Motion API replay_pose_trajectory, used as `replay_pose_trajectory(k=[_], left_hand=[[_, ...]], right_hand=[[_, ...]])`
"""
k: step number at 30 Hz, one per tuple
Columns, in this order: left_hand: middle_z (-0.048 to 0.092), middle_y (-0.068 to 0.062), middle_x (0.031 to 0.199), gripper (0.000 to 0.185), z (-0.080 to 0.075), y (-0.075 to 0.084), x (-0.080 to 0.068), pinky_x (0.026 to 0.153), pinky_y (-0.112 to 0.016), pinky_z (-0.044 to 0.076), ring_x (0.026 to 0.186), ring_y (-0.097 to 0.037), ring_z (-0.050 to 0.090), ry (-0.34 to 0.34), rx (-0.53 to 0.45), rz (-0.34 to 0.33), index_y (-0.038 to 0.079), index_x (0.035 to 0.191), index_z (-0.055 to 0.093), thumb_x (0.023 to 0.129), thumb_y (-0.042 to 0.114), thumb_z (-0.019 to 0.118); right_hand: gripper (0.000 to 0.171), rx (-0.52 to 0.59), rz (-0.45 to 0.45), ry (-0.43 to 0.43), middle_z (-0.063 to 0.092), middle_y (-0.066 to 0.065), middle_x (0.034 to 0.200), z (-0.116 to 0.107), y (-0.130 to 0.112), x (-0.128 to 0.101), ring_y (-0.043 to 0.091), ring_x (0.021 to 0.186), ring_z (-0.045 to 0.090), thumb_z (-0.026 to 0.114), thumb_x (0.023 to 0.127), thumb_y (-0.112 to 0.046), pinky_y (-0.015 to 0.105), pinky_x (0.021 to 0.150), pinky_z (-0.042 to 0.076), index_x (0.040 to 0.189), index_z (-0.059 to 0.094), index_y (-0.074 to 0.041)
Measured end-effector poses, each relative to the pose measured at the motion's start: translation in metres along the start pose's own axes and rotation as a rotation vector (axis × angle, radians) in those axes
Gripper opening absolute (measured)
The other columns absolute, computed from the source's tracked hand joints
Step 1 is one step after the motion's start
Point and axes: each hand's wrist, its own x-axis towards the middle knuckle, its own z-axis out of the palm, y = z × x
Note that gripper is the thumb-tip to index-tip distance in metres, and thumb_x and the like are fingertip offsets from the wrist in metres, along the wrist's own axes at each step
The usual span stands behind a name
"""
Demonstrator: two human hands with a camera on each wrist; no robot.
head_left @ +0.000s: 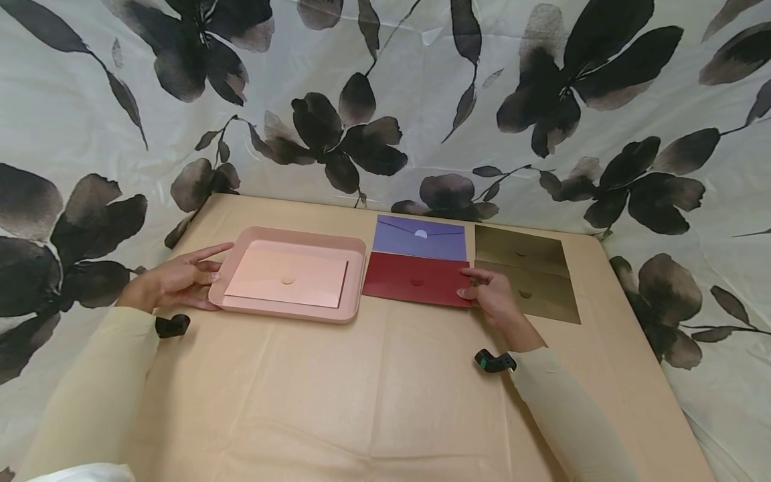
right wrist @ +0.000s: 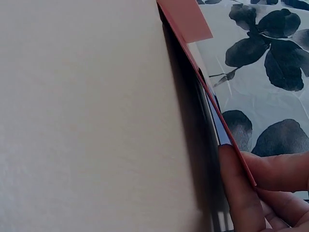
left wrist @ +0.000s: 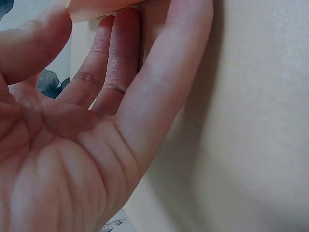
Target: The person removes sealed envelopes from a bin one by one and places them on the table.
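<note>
left hand (head_left: 181,278) flat, right hand (head_left: 490,294) pinching

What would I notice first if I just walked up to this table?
Probably the pink tray in the middle, with a pale pink envelope inside and the left hand touching its edge. Beside it, the right hand pinches the corner of a red envelope.

A purple paper envelope (head_left: 419,237) and two olive-gold paper envelopes (head_left: 521,250) (head_left: 533,292) lie right of centre on the tan table covering (head_left: 373,395), before a floral backdrop cloth (head_left: 421,100).
</note>
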Motion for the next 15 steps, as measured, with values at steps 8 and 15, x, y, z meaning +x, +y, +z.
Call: replay_pose_trajectory(k=[8, 15], left_hand=[[0.018, -0.023, 0.163, 0.081, 0.0001, -0.0006, 0.0012, 0.095, -0.068, 0.056, 0.111, -0.026, 0.070, 0.008, 0.000, 0.007, 0.040, 0.167, 0.009, 0.106, 0.000, 0.044], [0.016, -0.023, 0.164, 0.081, 0.0009, -0.0009, 0.0009, 0.094, -0.067, 0.056, 0.110, -0.026, 0.070, 0.007, 0.004, 0.007, 0.039, 0.168, 0.008, 0.107, -0.001, 0.043]], right_hand=[[0.059, -0.014, 0.010, 0.012, 0.047, 0.020, 0.139, 0.0012, 0.0020, 0.0028, 0.013, 0.096, 0.067, 0.068, 0.091, 0.012, 0.020, 0.075, 0.062, 0.148, 0.056, 0.000], [0.060, -0.044, 0.017, 0.035, 0.047, 0.012, 0.125, 0.0017, 0.0030, 0.0040, 0.012, 0.093, 0.066, 0.069, 0.089, 0.012, 0.019, 0.073, 0.061, 0.146, 0.059, -0.001]])
